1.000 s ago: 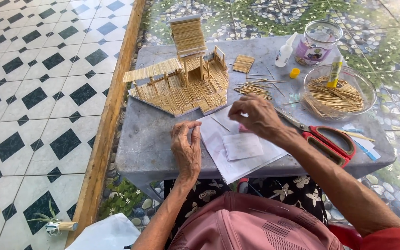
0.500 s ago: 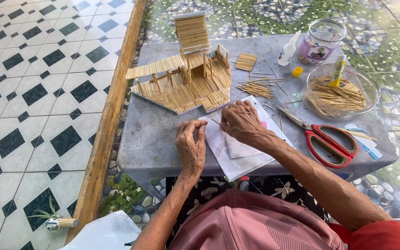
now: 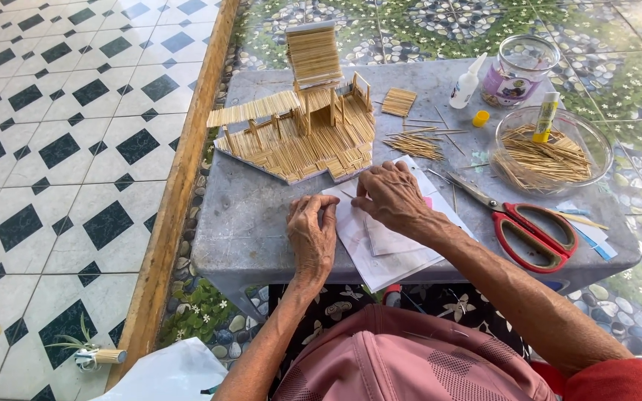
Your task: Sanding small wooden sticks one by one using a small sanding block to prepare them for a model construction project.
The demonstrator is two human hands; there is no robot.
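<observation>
while the right hand (image 3: 391, 194) rests palm-down on the white paper sheets (image 3: 391, 249) near the front edge of the grey table (image 3: 250, 215), a thin wooden stick (image 3: 345, 194) lies just left of its fingertips, long axis diagonal, one end toward the stick house model (image 3: 299, 126), the other toward the front edge. right fingers are curled and close together, tips on the paper by the stick; cannot tell if they actually pinch it. left hand (image 3: 311, 234) sits just beside, at the paper's left edge, thumb and forefinger pressed together at the tips; whatever is between them is too small to make out. the paper stack lies skewed, long axis toward the front right corner. red-handled scissors (image 3: 521, 226) lie right of the paper, blades toward the table's middle, handles toward the right edge. glass bowl of sticks (image 3: 548, 152) with a glue stick (image 3: 545, 116) in it sits at the right edge; glue bottle (image 3: 467, 80), yellow cap (image 3: 481, 117) and clear jar (image 3: 518, 68) near the far right corner. loose sticks (image 3: 414, 142) lie between model and bowl.
</observation>
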